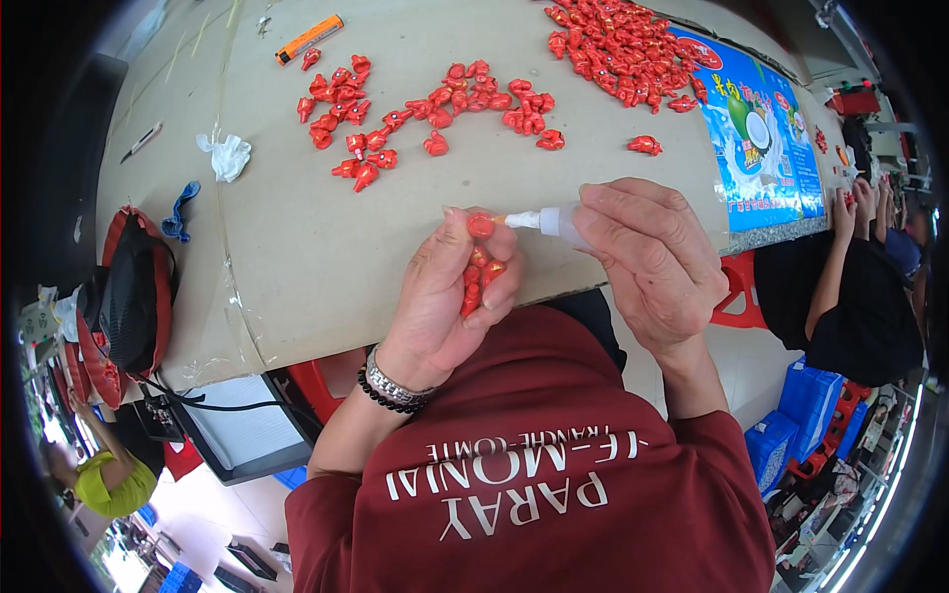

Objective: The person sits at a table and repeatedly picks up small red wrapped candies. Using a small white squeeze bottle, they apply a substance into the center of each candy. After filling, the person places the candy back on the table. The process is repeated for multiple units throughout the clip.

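The right hand (657, 252) is clamped on a white squeeze bottle (559, 223), thumb and fingers around its body, with the narrow nozzle (524, 219) pointing left toward the left hand (435, 296); what the bottle contains cannot be told. Well to the left of the left hand sits a black-and-red bag (143, 292), its contents hidden. Below the edge of the counter (297, 257), left of the same hand and nearer the body, is a dark-rimmed tray (237, 420) with a pale inside. Blue boxes (771, 450) stand lower, to the right of and behind the right hand; their insides do not show.

The left hand pinches one small red piece (481, 225) between thumb and fingertips, right at the nozzle's tip; whether the two touch cannot be told. More red pieces (473, 287) lie cupped in its fingers, just below the pinched one. Ahead of the left hand is a scattered group (465, 99) of similar pieces, and beyond the right hand a dense heap (623, 54). A lone piece (645, 145) lies just ahead of the right hand, and a blue printed sheet (741, 128) ahead and to its right.
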Available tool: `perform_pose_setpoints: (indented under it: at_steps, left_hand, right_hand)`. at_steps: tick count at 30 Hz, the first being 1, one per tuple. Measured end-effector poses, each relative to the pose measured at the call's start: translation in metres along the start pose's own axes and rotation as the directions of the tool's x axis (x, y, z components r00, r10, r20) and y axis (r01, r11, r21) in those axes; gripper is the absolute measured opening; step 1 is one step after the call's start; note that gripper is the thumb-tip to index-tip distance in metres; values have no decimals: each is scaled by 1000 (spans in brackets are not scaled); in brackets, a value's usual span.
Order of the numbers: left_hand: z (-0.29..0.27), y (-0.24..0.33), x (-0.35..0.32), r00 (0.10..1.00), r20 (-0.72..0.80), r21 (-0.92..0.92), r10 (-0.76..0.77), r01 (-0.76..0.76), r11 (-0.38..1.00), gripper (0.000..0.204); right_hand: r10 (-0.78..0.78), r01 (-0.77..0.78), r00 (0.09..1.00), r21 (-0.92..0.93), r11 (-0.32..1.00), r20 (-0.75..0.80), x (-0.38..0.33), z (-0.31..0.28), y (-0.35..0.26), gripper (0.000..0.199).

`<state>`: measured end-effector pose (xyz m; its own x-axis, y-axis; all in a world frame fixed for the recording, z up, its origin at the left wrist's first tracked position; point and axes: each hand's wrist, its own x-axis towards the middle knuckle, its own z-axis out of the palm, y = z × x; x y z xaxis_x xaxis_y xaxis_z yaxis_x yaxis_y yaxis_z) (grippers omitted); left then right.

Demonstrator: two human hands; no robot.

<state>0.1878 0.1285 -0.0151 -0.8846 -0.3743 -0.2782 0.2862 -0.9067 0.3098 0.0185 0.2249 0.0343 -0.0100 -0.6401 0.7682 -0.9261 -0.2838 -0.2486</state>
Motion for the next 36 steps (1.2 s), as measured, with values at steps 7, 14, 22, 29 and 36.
perform_pose_setpoints:
  at_steps: [7,14,22,29,36]
  left_hand:
    - [0,0,0,1000,-9,-4,-10,10,1000,35]
    - [2,1,-2,1000,-24,18,0,1,1000,37]
    - [13,3,-3,992,-125,65,17,-9,998,42]
    - [11,2,-2,991,-135,74,14,-4,997,44]
    - [8,2,-2,994,-108,71,9,-1,998,43]
  right_hand:
    - [-40,40,999,-23,999,-4,0,2,2,32]
    - [-43,43,999,-49,998,10,2,0,0,32]
    - [-81,83,996,-86,993,24,3,-2,-1,33]
    - [-77,80,996,-97,992,33,6,-5,-3,33]
    - [-74,78,997,-94,993,38,5,-1,-2,32]
